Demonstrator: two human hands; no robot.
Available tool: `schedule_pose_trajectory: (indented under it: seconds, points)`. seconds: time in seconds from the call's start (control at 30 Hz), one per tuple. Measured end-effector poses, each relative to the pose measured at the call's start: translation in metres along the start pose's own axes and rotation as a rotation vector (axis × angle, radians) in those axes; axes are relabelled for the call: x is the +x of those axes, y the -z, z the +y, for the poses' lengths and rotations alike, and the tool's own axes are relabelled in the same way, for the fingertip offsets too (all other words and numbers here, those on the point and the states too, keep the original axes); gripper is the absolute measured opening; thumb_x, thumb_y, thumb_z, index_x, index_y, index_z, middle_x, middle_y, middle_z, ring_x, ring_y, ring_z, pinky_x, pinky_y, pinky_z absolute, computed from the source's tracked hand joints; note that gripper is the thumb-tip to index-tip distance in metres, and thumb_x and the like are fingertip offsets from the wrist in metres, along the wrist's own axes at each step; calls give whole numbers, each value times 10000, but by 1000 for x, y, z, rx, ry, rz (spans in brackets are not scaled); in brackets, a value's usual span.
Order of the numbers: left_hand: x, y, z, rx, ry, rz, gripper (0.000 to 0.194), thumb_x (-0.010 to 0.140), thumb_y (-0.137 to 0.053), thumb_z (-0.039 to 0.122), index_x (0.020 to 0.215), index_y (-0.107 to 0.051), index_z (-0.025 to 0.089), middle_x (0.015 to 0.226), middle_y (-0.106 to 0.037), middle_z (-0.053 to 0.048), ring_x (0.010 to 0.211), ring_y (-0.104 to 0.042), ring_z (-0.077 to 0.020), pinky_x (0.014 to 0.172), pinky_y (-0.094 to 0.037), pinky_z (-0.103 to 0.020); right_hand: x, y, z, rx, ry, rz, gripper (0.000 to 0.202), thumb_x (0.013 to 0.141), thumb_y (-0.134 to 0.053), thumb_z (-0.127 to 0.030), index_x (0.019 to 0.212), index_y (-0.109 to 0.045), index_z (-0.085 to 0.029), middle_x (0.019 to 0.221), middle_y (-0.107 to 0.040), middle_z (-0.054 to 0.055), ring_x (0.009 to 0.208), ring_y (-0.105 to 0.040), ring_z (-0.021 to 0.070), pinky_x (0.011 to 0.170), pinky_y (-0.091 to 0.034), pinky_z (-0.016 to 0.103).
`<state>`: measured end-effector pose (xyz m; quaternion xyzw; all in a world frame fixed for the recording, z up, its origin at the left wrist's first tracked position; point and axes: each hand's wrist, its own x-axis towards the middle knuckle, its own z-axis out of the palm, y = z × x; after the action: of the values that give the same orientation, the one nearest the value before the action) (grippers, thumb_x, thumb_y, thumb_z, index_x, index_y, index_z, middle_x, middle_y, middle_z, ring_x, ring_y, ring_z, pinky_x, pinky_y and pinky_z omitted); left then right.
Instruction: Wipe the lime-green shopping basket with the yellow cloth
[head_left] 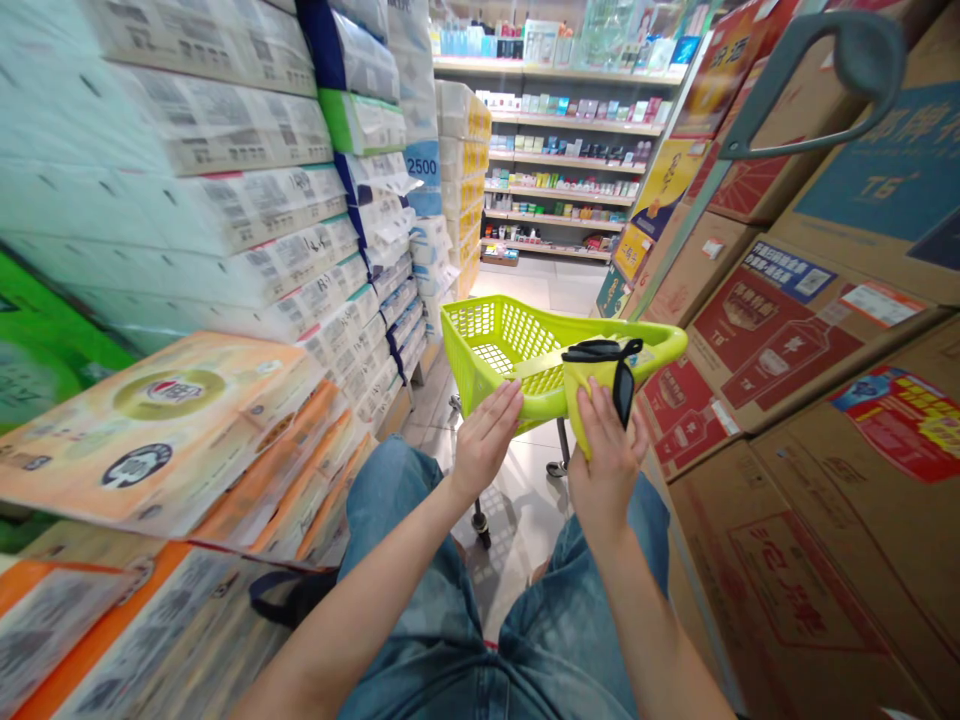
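Observation:
Ahead of my knees stands a lime-green shopping basket cart (551,405) on dark legs with casters. Its perforated basket shows nothing inside. My left hand (486,440) touches the near left rim, its fingers stretched out side by side and its thumb hidden. On the right, my right hand (609,450) is closed around a yellow fabric pouch (576,385) with black trim and a black loop. The pouch is held upright in front of the cart's right end and covers part of it. What lies under my right palm is hidden.
Stacked tissue packs (300,250) rise on the left, with orange packs (187,420) lower and nearer. Cardboard cartons (810,560) wall the right side, where a grey handle (817,90) juts out. Product shelves (562,125) stand at the aisle's far end, beyond the tiled floor (525,275).

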<state>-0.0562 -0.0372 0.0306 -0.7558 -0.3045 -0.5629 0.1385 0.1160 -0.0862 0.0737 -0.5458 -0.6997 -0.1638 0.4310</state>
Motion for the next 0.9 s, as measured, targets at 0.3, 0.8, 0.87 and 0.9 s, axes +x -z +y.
schedule_pose_trajectory:
  seconds: [0.3, 0.8, 0.87, 0.9]
  points:
    - [-2, 7, -7, 22, -14, -23, 568, 995, -518, 118, 1535, -362, 196, 1444, -570, -159, 1388, -504, -239, 1111, -506, -437, -3, 0, 5, 44, 112, -24, 711, 788, -416, -11, 1443, -500, -277, 1447, -602, 68, 1370, -535, 181, 1229, -168, 437]
    - [-2, 5, -5, 32, -14, -10, 606, 974, -543, 82, 1540, -357, 194, 1446, -568, -157, 1397, -494, -234, 1118, -497, -419, -10, 9, -23, 85, 181, -133, 705, 793, -393, 2, 1447, -483, -247, 1477, -573, 66, 1417, -477, 158, 1230, -171, 401]
    - [-1, 7, -6, 35, -24, -8, 599, 972, -552, 88, 1533, -370, 189, 1434, -579, -161, 1390, -503, -235, 1113, -502, -420, -4, 11, -7, 75, 190, -134, 708, 777, -405, 10, 1425, -506, -256, 1466, -584, 60, 1403, -495, 161, 1236, -150, 416]
    - [0, 7, -6, 31, -29, -8, 597, 968, -560, 88, 1529, -377, 182, 1429, -582, -166, 1386, -508, -236, 1112, -501, -423, 0, 11, 3, 61, 165, -117, 715, 766, -413, 13, 1418, -515, -261, 1463, -587, 58, 1397, -503, 165, 1237, -150, 425]
